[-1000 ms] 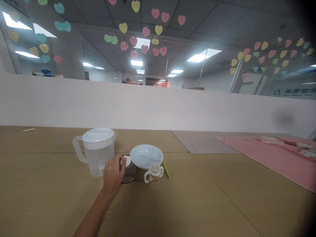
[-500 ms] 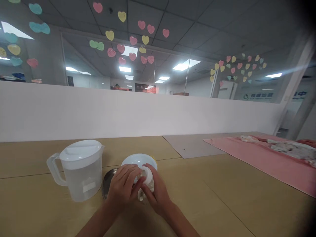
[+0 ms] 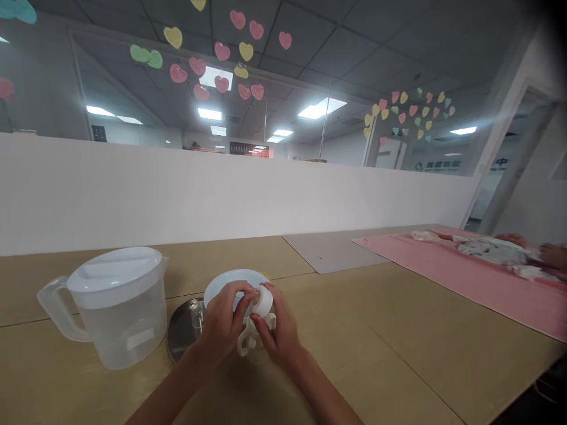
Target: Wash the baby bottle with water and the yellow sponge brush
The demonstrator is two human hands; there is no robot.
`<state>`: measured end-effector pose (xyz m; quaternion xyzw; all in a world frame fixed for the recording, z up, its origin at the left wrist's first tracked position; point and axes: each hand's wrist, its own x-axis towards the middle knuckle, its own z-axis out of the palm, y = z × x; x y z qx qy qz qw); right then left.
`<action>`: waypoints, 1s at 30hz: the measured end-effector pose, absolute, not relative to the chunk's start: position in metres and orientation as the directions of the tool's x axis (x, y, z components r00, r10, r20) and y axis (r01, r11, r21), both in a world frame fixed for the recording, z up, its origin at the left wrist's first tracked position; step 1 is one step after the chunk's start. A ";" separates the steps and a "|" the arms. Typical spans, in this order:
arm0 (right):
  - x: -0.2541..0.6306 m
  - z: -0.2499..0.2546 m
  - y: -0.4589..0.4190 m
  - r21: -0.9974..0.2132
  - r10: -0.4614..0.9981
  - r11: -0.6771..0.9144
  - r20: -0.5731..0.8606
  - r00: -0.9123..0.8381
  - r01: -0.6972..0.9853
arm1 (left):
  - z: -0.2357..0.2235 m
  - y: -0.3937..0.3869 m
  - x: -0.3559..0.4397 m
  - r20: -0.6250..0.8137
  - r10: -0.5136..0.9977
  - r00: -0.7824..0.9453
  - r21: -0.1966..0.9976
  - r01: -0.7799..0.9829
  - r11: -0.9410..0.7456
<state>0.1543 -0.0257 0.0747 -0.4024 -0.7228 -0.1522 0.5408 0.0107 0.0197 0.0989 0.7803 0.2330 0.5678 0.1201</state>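
My left hand (image 3: pixel 224 323) pinches a small white cap (image 3: pixel 264 300) on top of a white two-handled baby bottle (image 3: pixel 248 337). My right hand (image 3: pixel 278 330) wraps round the bottle's body and holds it just above the wooden table (image 3: pixel 398 354). Directly behind the hands sits a pale blue bowl (image 3: pixel 221 283). Left of the hands a round metal lid (image 3: pixel 183 327) lies flat on the table. A clear plastic pitcher (image 3: pixel 113 307) with a white lid and some water in it stands at the left.
A pink mat (image 3: pixel 447 271) with a baby doll (image 3: pixel 496 251) on it covers the table at the right. A grey board (image 3: pixel 332 251) lies behind it. A low white partition (image 3: pixel 221 189) runs along the table's far edge.
One second ago only my left hand was in view, at the metal lid. My right hand has come in and both hands now grip the baby bottle. The view has swung right.
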 end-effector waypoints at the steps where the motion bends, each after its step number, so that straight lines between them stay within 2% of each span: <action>1: 0.153 0.073 -0.026 -0.220 0.412 0.630 0.908 -0.080 0.744 | 0.100 0.018 0.013 0.800 0.556 0.228 0.514 0.218 -0.830; 4: 0.150 0.068 -0.027 -0.230 0.391 0.627 0.919 -0.045 0.744 | 0.106 0.012 0.019 0.663 0.726 0.182 0.718 0.116 -0.686; 7: 0.147 0.067 -0.028 -0.218 0.357 0.622 0.934 -0.025 0.752 | 0.111 0.010 0.023 0.524 0.829 0.197 0.851 -0.100 -0.515; 10: 0.146 0.069 -0.027 -0.187 0.328 0.626 0.944 -0.038 0.757 | 0.113 0.012 0.026 0.432 0.870 0.238 0.887 -0.285 -0.363; 13: 0.147 0.072 -0.025 -0.141 0.271 0.638 0.961 -0.049 0.757 | 0.112 0.012 0.026 0.396 0.880 0.263 0.889 -0.351 -0.295; 15: 0.148 0.074 -0.024 -0.166 0.263 0.632 0.965 -0.008 0.757 | 0.110 0.011 0.025 0.399 0.878 0.264 0.890 -0.341 -0.302; 20: 0.153 0.072 -0.020 -0.349 0.332 0.627 0.929 0.166 0.697 | 0.108 0.005 0.028 0.466 0.860 0.208 0.866 -0.308 -0.395; 22: 0.155 0.069 -0.018 -0.353 0.336 0.631 0.927 0.166 0.691 | 0.106 0.004 0.029 0.517 0.835 0.186 0.838 -0.307 -0.451; 24: 0.155 0.066 -0.015 -0.303 0.299 0.642 0.945 0.134 0.704 | 0.101 0.002 0.030 0.555 0.809 0.195 0.821 -0.287 -0.494; 26: 0.152 0.061 -0.012 -0.297 0.259 0.678 0.953 0.159 0.672 | 0.088 -0.001 0.028 0.570 0.789 0.228 0.821 -0.202 -0.535; 30: 0.145 0.054 -0.007 -0.487 0.324 0.740 0.863 0.387 0.465 | 0.040 -0.007 0.022 0.593 0.762 0.262 0.776 0.069 -0.627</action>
